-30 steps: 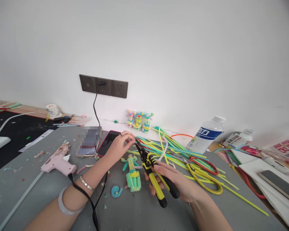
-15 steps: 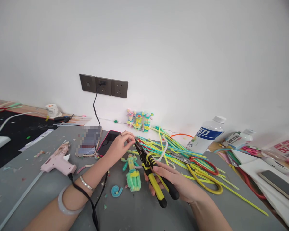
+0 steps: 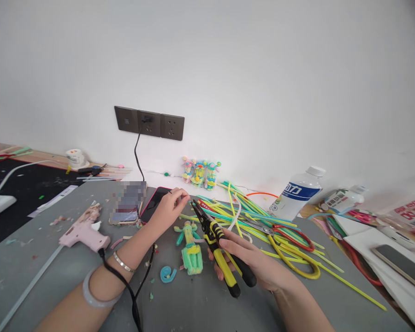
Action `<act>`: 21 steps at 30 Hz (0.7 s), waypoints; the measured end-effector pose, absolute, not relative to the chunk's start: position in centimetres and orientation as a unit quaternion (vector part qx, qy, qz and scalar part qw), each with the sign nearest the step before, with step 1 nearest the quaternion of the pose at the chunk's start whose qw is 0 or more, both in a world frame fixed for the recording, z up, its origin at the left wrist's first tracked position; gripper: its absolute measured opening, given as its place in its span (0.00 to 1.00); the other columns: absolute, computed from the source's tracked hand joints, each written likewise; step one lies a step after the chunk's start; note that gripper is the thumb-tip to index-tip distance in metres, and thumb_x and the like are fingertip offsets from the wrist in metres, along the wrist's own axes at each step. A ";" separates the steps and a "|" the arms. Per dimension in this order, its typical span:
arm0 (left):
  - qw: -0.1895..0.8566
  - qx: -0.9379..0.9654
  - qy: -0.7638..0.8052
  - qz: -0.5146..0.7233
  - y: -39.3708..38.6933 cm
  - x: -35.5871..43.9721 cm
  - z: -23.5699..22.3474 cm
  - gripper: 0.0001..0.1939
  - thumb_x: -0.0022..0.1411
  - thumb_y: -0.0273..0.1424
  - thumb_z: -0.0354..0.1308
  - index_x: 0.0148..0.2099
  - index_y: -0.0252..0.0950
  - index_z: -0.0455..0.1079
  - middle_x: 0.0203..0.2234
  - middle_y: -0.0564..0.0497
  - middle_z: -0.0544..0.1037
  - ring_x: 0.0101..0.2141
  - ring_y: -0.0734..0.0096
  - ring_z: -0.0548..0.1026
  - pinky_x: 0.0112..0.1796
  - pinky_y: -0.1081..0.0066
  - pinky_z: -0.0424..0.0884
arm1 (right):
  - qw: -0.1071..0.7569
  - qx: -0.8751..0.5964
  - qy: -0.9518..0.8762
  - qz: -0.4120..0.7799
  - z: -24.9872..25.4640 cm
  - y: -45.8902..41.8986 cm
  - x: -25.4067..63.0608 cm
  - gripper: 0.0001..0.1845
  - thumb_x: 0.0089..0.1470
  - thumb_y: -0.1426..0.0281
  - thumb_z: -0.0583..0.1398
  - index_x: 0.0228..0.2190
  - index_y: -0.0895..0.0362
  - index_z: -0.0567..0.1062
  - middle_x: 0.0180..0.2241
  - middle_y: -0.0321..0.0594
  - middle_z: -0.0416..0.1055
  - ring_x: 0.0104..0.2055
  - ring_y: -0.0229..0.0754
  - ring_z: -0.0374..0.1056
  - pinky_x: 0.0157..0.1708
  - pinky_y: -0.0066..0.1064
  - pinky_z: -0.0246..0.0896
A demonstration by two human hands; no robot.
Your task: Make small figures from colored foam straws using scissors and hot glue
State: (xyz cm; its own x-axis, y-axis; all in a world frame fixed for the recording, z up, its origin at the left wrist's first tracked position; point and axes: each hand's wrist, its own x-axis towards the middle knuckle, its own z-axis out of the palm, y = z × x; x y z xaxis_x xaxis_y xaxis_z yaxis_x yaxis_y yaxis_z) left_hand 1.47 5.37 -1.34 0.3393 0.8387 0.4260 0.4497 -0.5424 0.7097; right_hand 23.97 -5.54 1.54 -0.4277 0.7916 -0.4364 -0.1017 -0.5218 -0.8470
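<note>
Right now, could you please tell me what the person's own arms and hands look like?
The left hand wears a dark, thin ring. A shiny silver-coloured bracelet circles that wrist, with a thicker, pale, smooth bangle farther up the forearm. The right hand shows no jewellery. No gloves or sleeves are visible on either arm.

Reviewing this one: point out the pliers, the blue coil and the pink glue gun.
Pliers [image 3: 210,240], head view: upper end of a yellow handle.
Blue coil [image 3: 163,274], head view: left side of its curl.
Pink glue gun [image 3: 83,233], head view: its body.
</note>
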 end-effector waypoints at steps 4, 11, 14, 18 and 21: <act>0.275 0.787 0.413 0.367 5.1 1.8 -1.5 0.09 0.67 0.36 0.51 0.36 0.38 0.68 0.22 0.56 0.68 0.23 0.72 0.67 0.25 0.73 0.60 | 0.294 -0.437 -0.398 0.751 1.5 -5.5 24.0 0.25 0.51 0.53 0.67 0.42 0.55 0.68 0.33 0.36 0.72 0.28 0.40 0.72 0.29 0.32 0.65; 0.286 0.789 0.400 0.369 5.2 1.9 -1.7 0.05 0.64 0.32 0.53 0.35 0.38 0.68 0.32 0.53 0.75 0.25 0.72 0.69 0.27 0.72 0.63 | 0.287 -0.457 -0.382 0.750 1.4 -5.6 23.9 0.30 0.47 0.52 0.69 0.45 0.55 0.67 0.32 0.35 0.73 0.27 0.40 0.72 0.29 0.32 0.64; 0.282 0.798 0.387 0.367 5.1 1.8 -1.6 0.06 0.65 0.30 0.53 0.35 0.38 0.68 0.32 0.53 0.74 0.25 0.73 0.67 0.28 0.72 0.63 | 0.285 -0.455 -0.379 0.754 1.5 -5.7 23.8 0.31 0.45 0.50 0.69 0.43 0.54 0.68 0.33 0.35 0.73 0.27 0.40 0.72 0.29 0.32 0.64; 0.260 0.811 0.373 0.367 5.0 1.8 -1.3 0.06 0.66 0.28 0.52 0.35 0.37 0.68 0.31 0.52 0.72 0.27 0.72 0.66 0.29 0.72 0.62 | 0.294 -0.464 -0.379 0.745 1.7 -6.0 23.7 0.28 0.45 0.51 0.69 0.40 0.54 0.68 0.32 0.34 0.72 0.27 0.38 0.71 0.29 0.31 0.64; 0.236 0.820 0.368 0.370 5.0 1.9 -1.1 0.06 0.66 0.27 0.52 0.35 0.37 0.68 0.31 0.52 0.70 0.30 0.69 0.68 0.31 0.72 0.62 | 0.300 -0.471 -0.376 0.740 1.7 -6.2 23.6 0.29 0.45 0.50 0.69 0.41 0.54 0.68 0.32 0.34 0.72 0.27 0.37 0.70 0.29 0.30 0.64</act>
State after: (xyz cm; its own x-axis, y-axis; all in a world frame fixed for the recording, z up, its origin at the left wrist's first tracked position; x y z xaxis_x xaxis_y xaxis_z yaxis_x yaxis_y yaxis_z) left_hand 1.89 5.00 -1.11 0.4561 0.7779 0.4323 0.4282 -0.6177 0.6596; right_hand 23.61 -6.17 1.74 -0.3769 0.7977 -0.4708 -0.0898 -0.5373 -0.8386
